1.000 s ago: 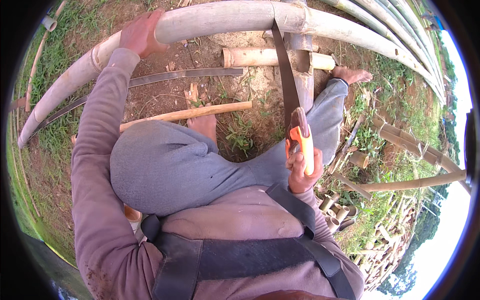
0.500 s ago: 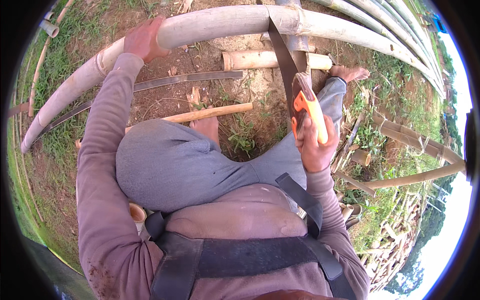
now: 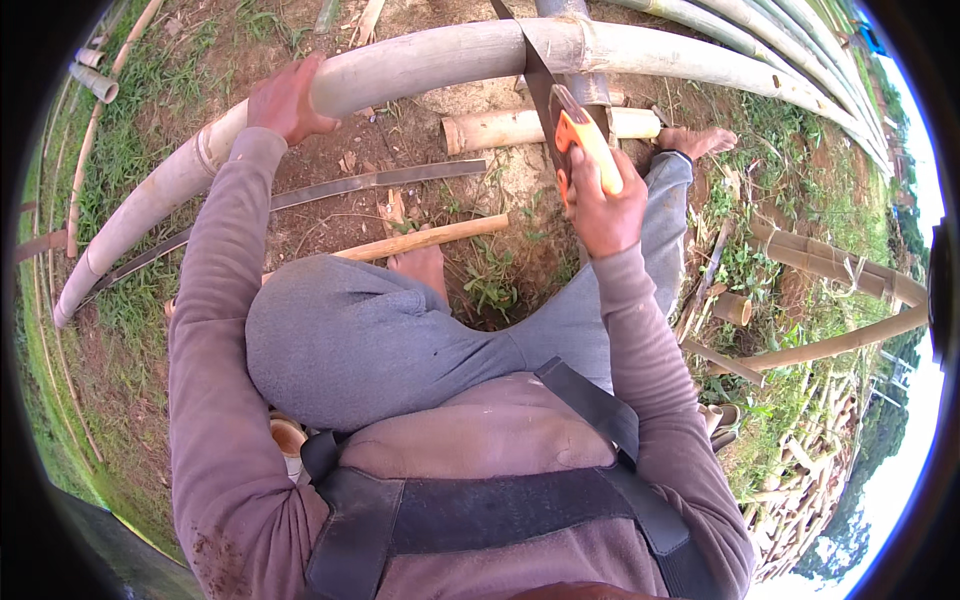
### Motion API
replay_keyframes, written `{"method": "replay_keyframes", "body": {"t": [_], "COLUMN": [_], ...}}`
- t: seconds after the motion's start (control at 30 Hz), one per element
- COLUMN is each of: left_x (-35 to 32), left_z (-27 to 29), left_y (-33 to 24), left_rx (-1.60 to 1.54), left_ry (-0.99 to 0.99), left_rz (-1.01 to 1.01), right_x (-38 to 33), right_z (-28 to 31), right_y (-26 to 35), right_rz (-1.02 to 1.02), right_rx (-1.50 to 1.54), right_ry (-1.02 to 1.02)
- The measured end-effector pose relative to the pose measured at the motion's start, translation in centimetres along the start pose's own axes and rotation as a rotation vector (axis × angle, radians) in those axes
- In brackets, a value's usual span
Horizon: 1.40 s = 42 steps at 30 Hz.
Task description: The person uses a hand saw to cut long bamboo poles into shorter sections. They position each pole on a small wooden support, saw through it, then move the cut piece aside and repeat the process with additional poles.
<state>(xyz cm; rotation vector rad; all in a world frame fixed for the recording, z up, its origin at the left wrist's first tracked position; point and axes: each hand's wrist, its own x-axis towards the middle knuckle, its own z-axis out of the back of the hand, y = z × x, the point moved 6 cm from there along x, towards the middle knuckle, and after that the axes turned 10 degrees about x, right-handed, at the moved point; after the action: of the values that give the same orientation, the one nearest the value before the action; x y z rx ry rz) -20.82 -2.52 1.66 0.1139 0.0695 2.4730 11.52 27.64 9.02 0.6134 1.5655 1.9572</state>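
Note:
A long pale bamboo pole [image 3: 420, 62] arcs across the top of the head view. My left hand [image 3: 288, 100] grips it from the near side, left of the middle. My right hand [image 3: 606, 205] is wrapped around the orange handle of a hand saw [image 3: 572, 128]. The saw's dark blade runs up and crosses the pole near a node. I am crouched, with my grey-trousered knee below and my bare feet on the soil.
A short bamboo piece [image 3: 520, 126], a thin bamboo stick [image 3: 430, 236] and a long flat dark metal strip [image 3: 380, 182] lie on the soil under the pole. More bamboo poles [image 3: 820, 262] and cut offcuts [image 3: 800, 460] lie at the right. Grass borders the left.
My right hand has pushed the saw forward and up, from beside my knee toward the pole. My left hand has stayed on the pole.

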Motion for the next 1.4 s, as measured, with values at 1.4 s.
{"method": "replay_keyframes", "body": {"t": [1.4], "left_x": [-1.0], "left_z": [0.5], "left_y": [-2.3], "left_rx": [0.048], "left_ry": [0.011], "left_rz": [0.033], "right_x": [-4.5], "right_z": [2.8], "right_y": [-2.5], "right_rz": [0.067], "right_rx": [-0.014], "right_ry": [0.001]}}
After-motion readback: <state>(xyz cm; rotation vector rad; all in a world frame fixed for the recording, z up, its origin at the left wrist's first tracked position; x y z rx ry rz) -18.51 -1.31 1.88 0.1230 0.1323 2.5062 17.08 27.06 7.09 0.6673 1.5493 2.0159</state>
